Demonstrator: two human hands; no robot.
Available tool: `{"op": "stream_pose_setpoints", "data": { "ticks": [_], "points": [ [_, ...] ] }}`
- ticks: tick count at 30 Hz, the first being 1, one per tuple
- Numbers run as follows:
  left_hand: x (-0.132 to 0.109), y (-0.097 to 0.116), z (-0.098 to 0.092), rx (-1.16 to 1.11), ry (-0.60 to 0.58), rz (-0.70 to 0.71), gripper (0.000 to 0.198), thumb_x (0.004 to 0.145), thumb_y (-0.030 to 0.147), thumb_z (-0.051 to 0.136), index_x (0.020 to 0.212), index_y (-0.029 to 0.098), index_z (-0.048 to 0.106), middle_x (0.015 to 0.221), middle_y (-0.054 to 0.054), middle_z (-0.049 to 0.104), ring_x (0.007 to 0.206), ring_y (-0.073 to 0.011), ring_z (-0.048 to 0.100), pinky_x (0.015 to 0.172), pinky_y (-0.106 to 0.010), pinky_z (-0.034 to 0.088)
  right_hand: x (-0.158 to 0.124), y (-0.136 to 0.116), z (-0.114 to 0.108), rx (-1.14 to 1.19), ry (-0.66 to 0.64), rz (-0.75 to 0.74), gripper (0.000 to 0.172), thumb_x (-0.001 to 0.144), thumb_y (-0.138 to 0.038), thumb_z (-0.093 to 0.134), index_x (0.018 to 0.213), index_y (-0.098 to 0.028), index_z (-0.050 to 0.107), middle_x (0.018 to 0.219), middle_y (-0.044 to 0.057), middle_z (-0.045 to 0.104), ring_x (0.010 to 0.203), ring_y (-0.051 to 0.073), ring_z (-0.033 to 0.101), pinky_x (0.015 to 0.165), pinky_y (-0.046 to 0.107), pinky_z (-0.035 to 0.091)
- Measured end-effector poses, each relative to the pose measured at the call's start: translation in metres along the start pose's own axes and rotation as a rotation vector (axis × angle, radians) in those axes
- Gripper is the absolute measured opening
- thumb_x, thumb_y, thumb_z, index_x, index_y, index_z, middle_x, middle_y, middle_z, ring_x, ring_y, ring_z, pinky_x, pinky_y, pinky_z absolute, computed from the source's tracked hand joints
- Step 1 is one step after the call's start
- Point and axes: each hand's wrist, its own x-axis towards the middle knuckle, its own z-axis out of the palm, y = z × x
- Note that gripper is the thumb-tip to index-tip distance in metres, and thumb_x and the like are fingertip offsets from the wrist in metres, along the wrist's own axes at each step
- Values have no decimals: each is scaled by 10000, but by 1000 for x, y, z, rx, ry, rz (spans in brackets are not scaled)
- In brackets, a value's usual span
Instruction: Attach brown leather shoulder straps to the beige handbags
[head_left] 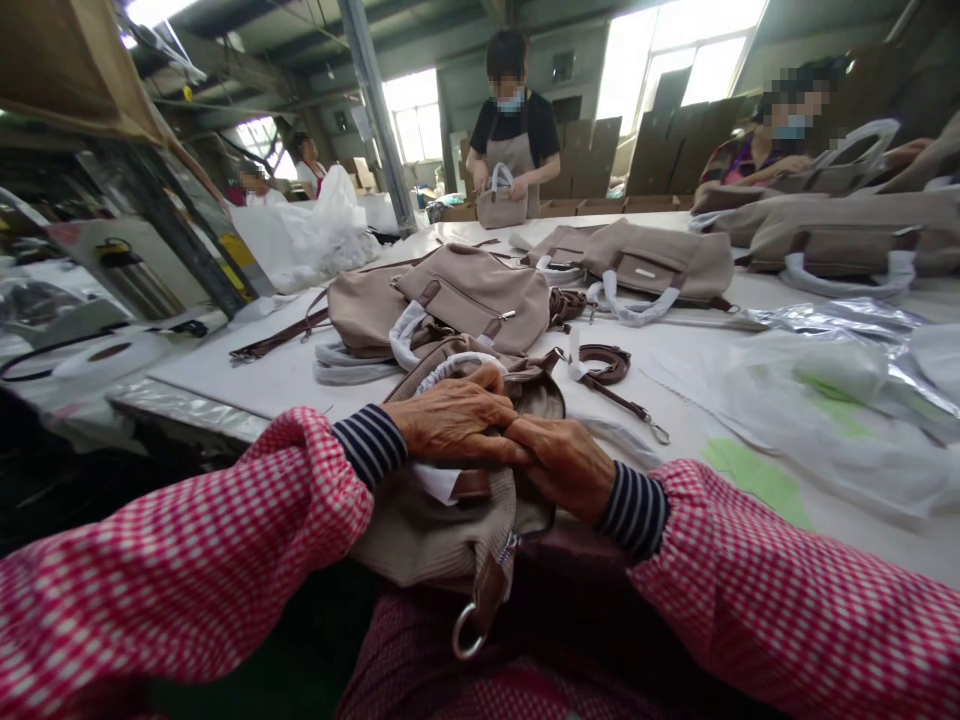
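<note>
A taupe ribbed handbag (427, 545) lies tilted at the table's front edge, its zipped opening spread apart. My left hand (454, 418) rests across the bag's opening, with fingers bent onto the fabric beside a handle wrapped in white (461, 366). Meeting it from the right, my right hand (564, 465) has its fingers closed at the opening's edge, the fingertips of both hands touching. What lies under the fingertips is hidden. Below the left hand show a white tag (436, 484) and a brown leather piece (471, 485). A metal ring (469, 632) hangs from the bag's near end.
Several taupe handbags (480, 290) lie beyond mine. A coiled brown strap (606, 365) with a clasp sits right of it. Clear plastic bags (832, 400) cover the right side. Across the table a person (517, 130) handles another bag; a second person (780, 140) is at right.
</note>
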Motion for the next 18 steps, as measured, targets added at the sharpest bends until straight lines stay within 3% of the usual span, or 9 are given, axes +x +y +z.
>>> {"op": "stream_pose_setpoints", "data": {
  "ticks": [4, 7, 13, 16, 18],
  "points": [
    [4, 3, 5, 152, 36, 95, 398, 1026, 560, 511, 1009, 234, 738, 890, -26, 672, 946, -222, 494, 907, -373, 341, -1, -3, -11, 104, -112, 127, 148, 870, -128, 538, 998, -160, 604, 985, 80, 686, 860, 184, 633, 777, 289, 450],
    [0, 4, 0, 241, 51, 120, 408, 1012, 561, 534, 913, 220, 734, 915, -53, 663, 976, -241, 492, 900, -397, 341, 0, -2, -14, 0, -150, 253, 156, 892, -142, 539, 1030, -143, 610, 1024, 98, 666, 897, 198, 628, 831, 312, 456],
    [-15, 10, -14, 180, -19, 272, 411, 1107, 346, 359, 903, 230, 696, 924, -16, 684, 853, -192, 522, 980, -391, 356, 2, -3, -8, -154, -194, 273, 210, 936, -220, 501, 1102, -150, 609, 1087, 98, 641, 831, 192, 623, 713, 302, 453],
    [-19, 17, -10, 207, 193, 400, 358, 1081, 250, 362, 969, 267, 701, 963, 2, 711, 912, -202, 545, 1008, -350, 367, 7, -4, -18, -76, -250, 248, 215, 932, -245, 556, 1114, -170, 640, 1104, 87, 654, 884, 197, 639, 732, 292, 467],
    [-19, 21, -7, 201, 318, 459, 328, 1046, 214, 392, 994, 294, 705, 992, 15, 727, 940, -200, 559, 989, -313, 393, 5, -3, -36, 24, -233, 198, 205, 927, -255, 617, 1111, -180, 667, 1125, 76, 665, 903, 186, 643, 774, 285, 477]
  ]
}}
